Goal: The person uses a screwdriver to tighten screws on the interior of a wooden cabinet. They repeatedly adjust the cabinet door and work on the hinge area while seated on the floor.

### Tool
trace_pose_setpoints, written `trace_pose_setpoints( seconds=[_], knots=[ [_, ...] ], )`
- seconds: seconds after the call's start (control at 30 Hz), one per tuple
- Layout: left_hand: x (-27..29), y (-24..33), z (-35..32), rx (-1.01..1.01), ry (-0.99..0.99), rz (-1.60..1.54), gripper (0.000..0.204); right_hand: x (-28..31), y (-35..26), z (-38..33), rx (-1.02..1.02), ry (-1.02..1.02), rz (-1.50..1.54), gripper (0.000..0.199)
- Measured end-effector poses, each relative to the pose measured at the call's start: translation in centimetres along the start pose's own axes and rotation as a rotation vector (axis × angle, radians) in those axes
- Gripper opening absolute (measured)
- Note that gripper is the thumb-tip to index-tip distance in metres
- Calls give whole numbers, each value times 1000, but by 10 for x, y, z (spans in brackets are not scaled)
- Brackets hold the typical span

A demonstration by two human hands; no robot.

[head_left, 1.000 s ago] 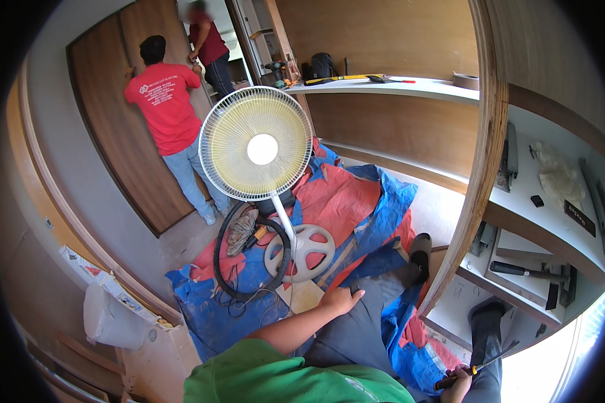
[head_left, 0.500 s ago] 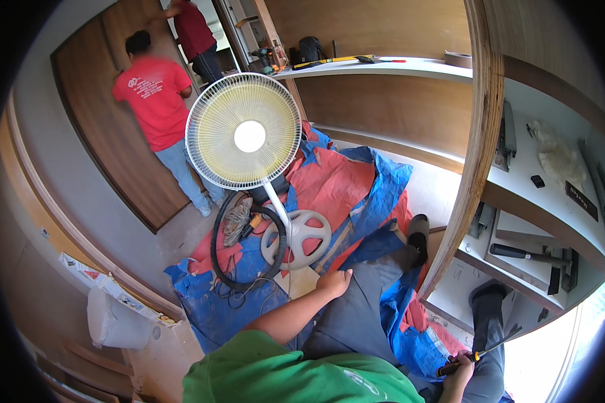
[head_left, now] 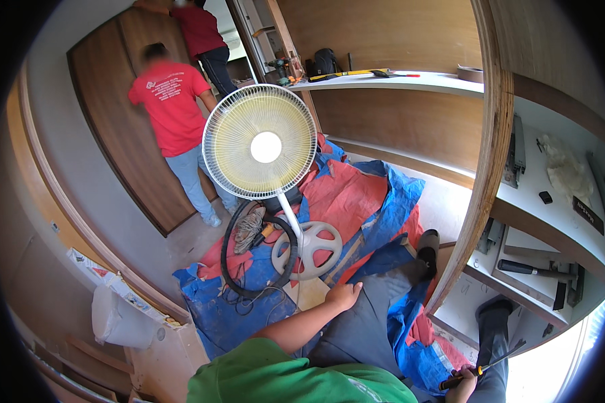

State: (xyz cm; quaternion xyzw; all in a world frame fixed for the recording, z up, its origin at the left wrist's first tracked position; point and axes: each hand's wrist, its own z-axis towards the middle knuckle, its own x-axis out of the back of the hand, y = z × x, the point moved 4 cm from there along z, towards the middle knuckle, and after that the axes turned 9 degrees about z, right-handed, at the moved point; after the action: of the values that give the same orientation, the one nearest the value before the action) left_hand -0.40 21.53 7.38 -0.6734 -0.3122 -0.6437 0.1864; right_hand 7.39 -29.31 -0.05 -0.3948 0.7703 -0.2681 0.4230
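My left hand (head_left: 345, 296) rests on my bent leg in dark trousers (head_left: 356, 326), its fingers curled and nothing seen in them. At the lower right, my right hand (head_left: 462, 386) is wrapped round the yellow-and-black handle of a screwdriver (head_left: 481, 370). Its metal shaft points up and to the right, across my other leg. Beside that leg stands a white cabinet carcass (head_left: 465, 299). A hammer (head_left: 531, 269) with a black grip lies inside it.
A white standing fan (head_left: 294, 221) and a coiled black hose (head_left: 226, 252) stand on a blue-and-red tarp (head_left: 346, 191). Two people in red shirts (head_left: 171, 101) are at a brown wooden panel (head_left: 107, 111). A white bucket (head_left: 117, 319) is at left; a plywood edge (head_left: 494, 114) rises at right.
The whole view has shifted a little, so things appear slightly lower and farther right. Both my hands keep their places on and beside my legs, and the screwdriver stays in my right hand.
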Motion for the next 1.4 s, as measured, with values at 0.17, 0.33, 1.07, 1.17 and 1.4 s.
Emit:
trace_pose_setpoints(
  seconds=[0.17,0.33,1.07,1.17,1.4],
  knots=[
    [-3,-1,0,-8,9,2,73,-1,-1,-3,-97,-12,-31,11],
    [-6,-1,2,-1,-9,-1,73,-7,-7,-10,-95,-3,2,12],
    [-3,1,0,-25,33,24,67,-1,0,-4,-126,-8,-32,12],
    [-4,-2,8,-6,10,40,63,-3,-4,-4,-14,-83,22,16],
    [-4,-15,41,175,-190,5,48,-2,-6,-6,3,-78,54,16]
  ],
)
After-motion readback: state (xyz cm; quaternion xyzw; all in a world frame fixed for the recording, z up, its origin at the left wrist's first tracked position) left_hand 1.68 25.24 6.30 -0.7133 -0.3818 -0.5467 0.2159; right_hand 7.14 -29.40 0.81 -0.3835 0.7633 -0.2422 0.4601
